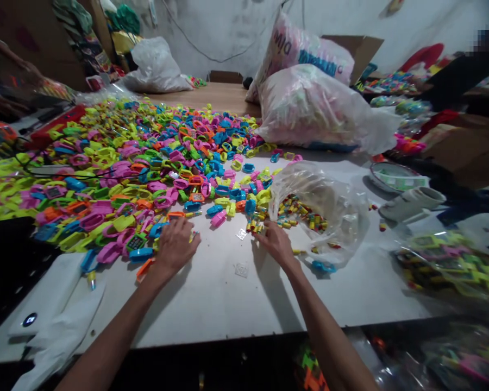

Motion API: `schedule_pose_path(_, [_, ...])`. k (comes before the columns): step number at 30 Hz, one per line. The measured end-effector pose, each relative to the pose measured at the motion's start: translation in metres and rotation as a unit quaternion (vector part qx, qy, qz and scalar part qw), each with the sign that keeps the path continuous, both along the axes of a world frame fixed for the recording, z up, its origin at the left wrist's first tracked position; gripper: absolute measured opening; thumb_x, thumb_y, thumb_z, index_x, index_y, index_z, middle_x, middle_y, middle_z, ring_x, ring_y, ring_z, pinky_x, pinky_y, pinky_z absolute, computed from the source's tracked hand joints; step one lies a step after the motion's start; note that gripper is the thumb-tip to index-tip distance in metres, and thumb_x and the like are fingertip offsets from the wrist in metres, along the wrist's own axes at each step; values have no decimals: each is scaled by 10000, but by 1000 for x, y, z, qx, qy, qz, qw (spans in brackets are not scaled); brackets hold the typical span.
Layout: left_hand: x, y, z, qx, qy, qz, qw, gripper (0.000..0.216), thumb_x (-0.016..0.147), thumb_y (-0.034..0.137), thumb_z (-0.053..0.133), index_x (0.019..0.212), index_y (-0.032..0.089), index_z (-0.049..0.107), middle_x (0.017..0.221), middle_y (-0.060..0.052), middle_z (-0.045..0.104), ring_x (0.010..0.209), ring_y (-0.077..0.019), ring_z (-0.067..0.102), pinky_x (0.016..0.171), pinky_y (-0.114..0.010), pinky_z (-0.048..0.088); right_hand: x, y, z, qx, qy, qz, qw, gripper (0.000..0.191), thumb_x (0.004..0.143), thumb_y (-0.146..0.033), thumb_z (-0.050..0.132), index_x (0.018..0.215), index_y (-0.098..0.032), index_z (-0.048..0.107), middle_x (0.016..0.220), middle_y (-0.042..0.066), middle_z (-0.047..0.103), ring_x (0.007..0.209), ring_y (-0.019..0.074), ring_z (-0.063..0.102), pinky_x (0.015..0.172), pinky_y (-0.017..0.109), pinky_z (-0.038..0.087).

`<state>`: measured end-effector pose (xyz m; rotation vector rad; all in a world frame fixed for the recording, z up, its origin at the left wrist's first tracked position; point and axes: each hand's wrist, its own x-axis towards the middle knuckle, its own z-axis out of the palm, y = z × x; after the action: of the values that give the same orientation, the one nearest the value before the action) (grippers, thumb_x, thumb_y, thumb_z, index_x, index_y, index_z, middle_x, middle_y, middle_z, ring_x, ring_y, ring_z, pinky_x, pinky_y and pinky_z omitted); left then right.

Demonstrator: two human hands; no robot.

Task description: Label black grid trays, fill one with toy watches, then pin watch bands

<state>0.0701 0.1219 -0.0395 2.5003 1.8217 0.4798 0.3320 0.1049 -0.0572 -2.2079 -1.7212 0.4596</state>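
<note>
My left hand (177, 244) rests at the front edge of a wide pile of colourful plastic toy watches (118, 168). Its fingers curl down, and something small and shiny shows between thumb and fingers; I cannot make out what. My right hand (276, 241) reaches to the small yellow-and-red tubes (255, 224) by the mouth of a clear plastic bag (346, 201). Thumb and fingertips are drawn together there, partly hidden by the hand; which tube they grip is unclear. More such tubes lie inside the bag. A blue toy watch (215, 210) lies between the hands.
Small clear plastic pieces (241, 270) lie on the white tabletop (212, 304). Large stuffed bags (313, 108) stand behind. At right are a beige mug-like container (411, 203) and a bag of toy watches (444, 260). Another person's hand (30, 73) shows at far left.
</note>
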Motion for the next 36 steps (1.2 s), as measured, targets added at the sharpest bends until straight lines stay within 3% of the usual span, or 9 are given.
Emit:
schedule_pose_path(7, [69,49,-36,-19,-69,5,997,128,797,307,572,815,182,591,924,-85,595,925,-235,530,766,-313,385,-7,-1,-13,-12,33,-23,999,216,730,-118,468,906,-152,590,893,88,604,868,233,547,644,287,325])
schedule_pose_path(12, [60,26,-37,-112,-294,-18,949,269,733,380,637,637,174,494,690,9,505,643,-137,487,574,-244,352,-9,-18,-10,3,180,-9,984,119,738,-234,512,768,-158,598,711,27,583,706,176,557,602,264,389])
schedule_pose_path(14, [56,5,-34,-162,-383,-28,909,296,702,410,656,639,172,493,642,34,477,595,-114,461,543,-226,344,-21,-26,-4,1,340,15,940,171,737,-318,548,796,-162,585,672,-1,571,601,141,546,540,244,405])
schedule_pose_path(17, [53,-24,-30,-221,-455,-13,863,285,688,417,662,701,166,528,633,34,517,598,-117,493,541,-222,376,-45,-38,9,-2,550,47,834,248,725,-386,606,805,-154,574,639,-9,567,519,113,518,490,233,401])
schedule_pose_path(21, [46,-44,-27,-260,-506,-34,822,274,690,381,675,844,168,600,785,-9,621,721,-141,576,632,-243,452,-64,-47,20,-6,612,82,786,257,731,-386,635,820,-145,618,632,0,586,563,114,531,554,243,424])
schedule_pose_path(26, [37,-51,-27,-232,-596,14,769,298,654,341,705,865,156,605,686,13,594,572,-104,538,528,-223,443,-64,-50,22,-25,589,79,804,278,705,-377,671,850,-143,634,636,-7,584,514,99,511,517,235,400])
schedule_pose_path(31, [36,-56,-28,-206,-633,-9,746,365,650,290,713,973,165,597,853,-20,615,796,-136,590,733,-264,493,-71,-59,19,-47,573,85,814,306,754,-423,615,864,-139,635,649,-9,564,492,85,494,496,224,385])
schedule_pose_path(33, [36,-56,-30,-214,-618,-30,756,390,665,262,692,1028,165,588,900,-33,611,842,-146,590,770,-272,486,-77,-62,13,-42,576,83,812,307,747,-428,618,857,-143,628,667,-7,571,522,94,518,523,229,402])
schedule_pose_path(36, [34,-55,-39,-195,-536,-51,820,431,696,177,615,1124,165,565,927,-41,592,854,-149,581,764,-270,473,-82,-64,-2,-25,563,66,823,318,737,-416,615,885,-134,616,635,-16,556,513,99,511,510,228,401])
